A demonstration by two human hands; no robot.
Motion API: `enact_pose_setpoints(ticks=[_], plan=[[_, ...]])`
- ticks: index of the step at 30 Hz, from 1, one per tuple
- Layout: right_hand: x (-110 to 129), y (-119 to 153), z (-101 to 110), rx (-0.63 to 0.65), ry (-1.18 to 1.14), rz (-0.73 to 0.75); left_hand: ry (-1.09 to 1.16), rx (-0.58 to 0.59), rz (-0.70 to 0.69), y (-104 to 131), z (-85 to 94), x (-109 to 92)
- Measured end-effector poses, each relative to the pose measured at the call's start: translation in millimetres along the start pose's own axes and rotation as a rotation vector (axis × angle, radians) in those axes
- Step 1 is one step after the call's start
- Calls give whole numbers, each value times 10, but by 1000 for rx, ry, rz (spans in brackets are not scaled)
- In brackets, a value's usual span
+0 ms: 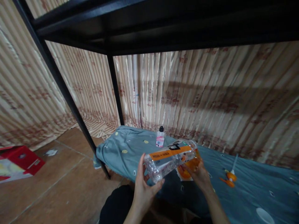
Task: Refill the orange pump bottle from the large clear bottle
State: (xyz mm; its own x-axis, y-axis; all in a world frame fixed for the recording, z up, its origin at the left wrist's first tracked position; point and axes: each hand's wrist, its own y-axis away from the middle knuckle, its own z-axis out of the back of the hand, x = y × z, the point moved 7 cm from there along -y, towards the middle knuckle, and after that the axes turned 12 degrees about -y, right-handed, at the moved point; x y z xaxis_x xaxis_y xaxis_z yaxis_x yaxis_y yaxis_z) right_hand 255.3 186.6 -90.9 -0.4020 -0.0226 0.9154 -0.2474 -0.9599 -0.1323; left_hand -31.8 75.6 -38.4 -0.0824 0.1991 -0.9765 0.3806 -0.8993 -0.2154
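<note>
A clear plastic bottle with an orange and grey label lies tilted across the air above the bed, its base end lower left. My left hand is closed around that base end, thumb beneath and fingers behind. Under the bottle's far end, my right hand curls against a translucent orange bottle with a pale patch at its lower edge. The clear bottle hides part of the orange one, so whether the two touch cannot be told. An orange pump head with a clear tube rests on the bedding to the right.
Blue-grey bedding covers the lower bunk. Behind the hands stands a small pink-labelled bottle with black cap. A white round object lies lower right. Black bunk framing crosses overhead and left; a red box sits on the floor.
</note>
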Motion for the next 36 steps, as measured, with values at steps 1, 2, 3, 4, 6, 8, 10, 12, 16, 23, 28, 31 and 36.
enact_pose_setpoints(ticks=[1, 2, 3, 4, 6, 8, 10, 12, 16, 23, 28, 31, 36], plan=[[11, 6, 4, -6, 5, 10, 11, -1, -2, 16, 0, -23], [19, 11, 12, -18, 13, 15, 18, -4, -4, 30, 2, -46], [24, 14, 19, -28, 19, 16, 23, -7, -6, 42, 5, -67], [26, 17, 25, -33, 22, 16, 23, -10, -5, 50, 8, -82], [26, 20, 29, -34, 19, 13, 17, -20, 2, 58, 15, -92], [18, 21, 31, -33, 16, 5, 20, -26, 8, 58, 19, -80], [12, 22, 30, -33, 19, 1, 29, -30, 7, 52, 20, -53], [13, 23, 26, -37, 19, 4, 30, -27, 2, 42, 16, -16], [48, 33, 31, -63, -2, 22, -16, -10, -9, 15, 28, 25], [151, 67, 42, -52, -65, 38, -45, 120, 50, -67, 95, -49], [183, 68, 45, -47, -44, 55, -49, 51, 48, -80, 96, -91], [178, 71, 53, -60, -17, 31, -44, 42, 41, -74, 90, -113], [177, 72, 56, -48, -19, 56, -47, 120, 35, -107, 107, -99]])
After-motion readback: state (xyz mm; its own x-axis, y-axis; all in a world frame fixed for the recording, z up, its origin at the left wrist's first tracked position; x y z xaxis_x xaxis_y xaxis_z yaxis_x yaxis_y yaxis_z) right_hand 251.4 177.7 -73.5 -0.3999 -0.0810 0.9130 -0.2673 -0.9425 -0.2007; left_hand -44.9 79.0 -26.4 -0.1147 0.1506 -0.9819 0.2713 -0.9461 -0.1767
